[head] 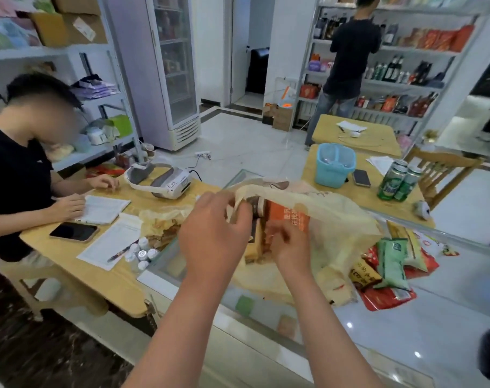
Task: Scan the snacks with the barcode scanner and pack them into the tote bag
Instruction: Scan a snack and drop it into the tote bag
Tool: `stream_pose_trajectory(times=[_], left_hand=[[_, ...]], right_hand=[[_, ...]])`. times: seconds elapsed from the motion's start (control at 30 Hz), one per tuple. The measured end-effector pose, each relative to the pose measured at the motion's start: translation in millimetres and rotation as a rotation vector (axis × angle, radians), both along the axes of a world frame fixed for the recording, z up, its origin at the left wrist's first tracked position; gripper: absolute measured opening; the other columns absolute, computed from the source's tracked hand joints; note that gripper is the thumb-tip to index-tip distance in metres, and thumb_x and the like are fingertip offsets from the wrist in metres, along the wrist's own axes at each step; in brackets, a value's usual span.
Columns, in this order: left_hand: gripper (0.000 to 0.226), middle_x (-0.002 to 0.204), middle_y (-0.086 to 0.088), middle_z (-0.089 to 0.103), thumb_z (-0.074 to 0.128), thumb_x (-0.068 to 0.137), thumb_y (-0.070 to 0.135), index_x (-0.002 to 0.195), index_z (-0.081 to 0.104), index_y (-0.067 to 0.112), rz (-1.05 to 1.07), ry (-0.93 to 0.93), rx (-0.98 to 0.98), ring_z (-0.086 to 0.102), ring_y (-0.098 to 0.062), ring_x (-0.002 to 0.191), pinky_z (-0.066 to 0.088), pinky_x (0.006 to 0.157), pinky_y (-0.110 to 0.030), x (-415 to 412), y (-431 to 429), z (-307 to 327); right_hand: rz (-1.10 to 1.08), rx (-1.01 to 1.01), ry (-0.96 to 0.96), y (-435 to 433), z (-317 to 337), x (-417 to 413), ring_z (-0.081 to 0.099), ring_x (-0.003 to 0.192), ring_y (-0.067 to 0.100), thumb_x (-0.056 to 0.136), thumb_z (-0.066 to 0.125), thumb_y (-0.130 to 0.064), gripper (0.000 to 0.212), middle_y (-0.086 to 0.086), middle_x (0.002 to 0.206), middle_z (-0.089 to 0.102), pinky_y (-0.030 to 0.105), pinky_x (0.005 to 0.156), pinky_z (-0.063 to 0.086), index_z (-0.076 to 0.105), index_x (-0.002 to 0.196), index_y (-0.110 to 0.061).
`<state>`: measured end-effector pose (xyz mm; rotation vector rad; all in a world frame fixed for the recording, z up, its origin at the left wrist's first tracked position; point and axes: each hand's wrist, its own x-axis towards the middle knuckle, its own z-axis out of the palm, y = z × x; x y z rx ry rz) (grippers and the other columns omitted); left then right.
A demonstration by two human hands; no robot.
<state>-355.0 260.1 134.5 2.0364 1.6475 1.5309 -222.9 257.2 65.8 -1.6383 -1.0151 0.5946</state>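
Bench point(406, 331): glass-topped and glossy, so packets will slide on it. The bag and the loose snacks all lie on it.

Tote bag point(336, 228): at the middle of the view, slumped on its side with its mouth toward 9 o'clock. The thin, soft cloth looks light and will not stay open by itself, so hold it by the rim, not the body.

Snack pile point(392, 264): at 4 o'clock from the bag, touching its lower edge. These look like light, crinkly packets that could crush, and their film is probably slippery. Pinch a sealed end or span the flat faces.

Orange box point(291, 217): in the bag's mouth, partly under the cloth. It looks like stiff card, so you can hold it firmly by the long edges.

Left hand point(215, 228): its grip is clenched on the bag's rim at the 9 o'clock side and holds the mouth up.

Right hand point(290, 245): just inside the mouth, at 6 o'clock from the box. Its fingers are blurred, so you cannot tell what its grip holds.
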Motion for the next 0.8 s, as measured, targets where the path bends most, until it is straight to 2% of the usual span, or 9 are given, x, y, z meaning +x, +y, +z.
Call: stream_pose_trajectory(times=[0.1, 0.2, 0.33, 0.4, 0.5, 0.57, 0.67, 0.73, 0.8], left_hand=[[0.018, 0.057, 0.011, 0.037, 0.053, 0.082, 0.038, 0.072, 0.052, 0.023, -0.124, -0.071, 0.047, 0.037, -0.009, 0.055, 0.025, 0.046, -0.017, 32, -14, -5], [0.024, 0.050, 0.010, 0.038, 0.050, 0.083, 0.036, 0.066, 0.054, 0.019, -0.239, -0.060, 0.080, 0.039, -0.011, 0.047, 0.033, 0.042, -0.026, 65, -29, -17], [0.023, 0.048, 0.011, 0.041, 0.054, 0.084, 0.029, 0.065, 0.059, 0.017, -0.277, -0.007, 0.117, 0.041, -0.012, 0.041, 0.030, 0.040, -0.021, 94, -44, -35], [0.021, 0.046, 0.008, 0.045, 0.057, 0.084, 0.026, 0.066, 0.058, 0.017, -0.297, 0.051, 0.127, 0.039, -0.011, 0.039, 0.025, 0.040, -0.018, 102, -51, -42], [0.021, 0.046, 0.008, 0.045, 0.055, 0.084, 0.027, 0.065, 0.056, 0.018, -0.277, 0.104, 0.119, 0.032, -0.009, 0.040, 0.021, 0.039, -0.019, 107, -58, -52], [0.024, 0.045, 0.007, 0.043, 0.051, 0.085, 0.030, 0.063, 0.053, 0.019, -0.241, 0.153, 0.103, 0.034, -0.011, 0.038, 0.020, 0.037, -0.019, 109, -65, -57], [0.025, 0.043, 0.007, 0.040, 0.048, 0.084, 0.033, 0.063, 0.051, 0.020, -0.228, 0.245, 0.074, 0.036, -0.011, 0.037, 0.017, 0.037, -0.019, 113, -76, -66], [0.025, 0.044, 0.006, 0.043, 0.048, 0.084, 0.034, 0.063, 0.050, 0.021, -0.196, 0.285, 0.035, 0.040, -0.014, 0.038, 0.022, 0.036, -0.021, 115, -84, -72], [0.027, 0.048, 0.005, 0.048, 0.050, 0.087, 0.035, 0.065, 0.050, 0.020, -0.138, 0.321, -0.114, 0.046, -0.017, 0.045, 0.028, 0.041, -0.024, 120, -96, -76]], right_hand=[[-0.085, 0.042, -0.015, -47, -9, 24, 0.051, 0.059, 0.001, 0.083, 0.045, 0.011, 0.036, -0.014, 0.063, 0.058, 0.010, 0.054, 0.039, 0.060, 0.069, -0.019], [-0.094, 0.030, -0.103, -88, -32, 44, 0.050, 0.055, 0.005, 0.076, 0.045, 0.018, 0.037, -0.007, 0.056, 0.054, 0.012, 0.052, 0.036, 0.055, 0.060, -0.014], [-0.142, -0.119, -0.223, -123, -75, 59, 0.054, 0.071, 0.007, 0.084, 0.060, -0.002, 0.021, -0.007, 0.074, 0.060, 0.028, 0.062, 0.047, 0.058, 0.073, -0.020], [-0.138, -0.197, -0.219, -127, -85, 68, 0.053, 0.082, 0.011, 0.084, 0.068, -0.014, 0.013, -0.006, 0.088, 0.059, 0.023, 0.069, 0.044, 0.058, 0.086, -0.022], [-0.101, -0.344, -0.010, -123, -92, 72, 0.058, 0.083, 0.012, 0.086, 0.069, -0.022, 0.020, -0.005, 0.092, 0.061, 0.013, 0.062, 0.040, 0.055, 0.100, -0.022], [-0.178, -0.370, 0.216, -123, -96, 74, 0.063, 0.082, 0.016, 0.089, 0.065, -0.019, 0.022, -0.001, 0.088, 0.065, 0.021, 0.066, 0.049, 0.055, 0.109, -0.019], [-0.230, -0.385, 0.310, -126, -103, 81, 0.064, 0.091, 0.023, 0.089, 0.061, -0.012, 0.025, 0.005, 0.096, 0.068, 0.035, 0.082, 0.052, 0.056, 0.113, -0.015], [-0.230, -0.360, 0.311, -131, -98, 87, 0.061, 0.088, 0.019, 0.087, 0.059, -0.007, 0.021, 0.003, 0.095, 0.066, 0.029, 0.073, 0.048, 0.056, 0.106, -0.017], [-0.226, -0.320, 0.312, -142, -91, 99, 0.058, 0.078, 0.015, 0.085, 0.061, -0.006, 0.021, 0.000, 0.086, 0.063, 0.024, 0.060, 0.042, 0.054, 0.099, -0.019]])
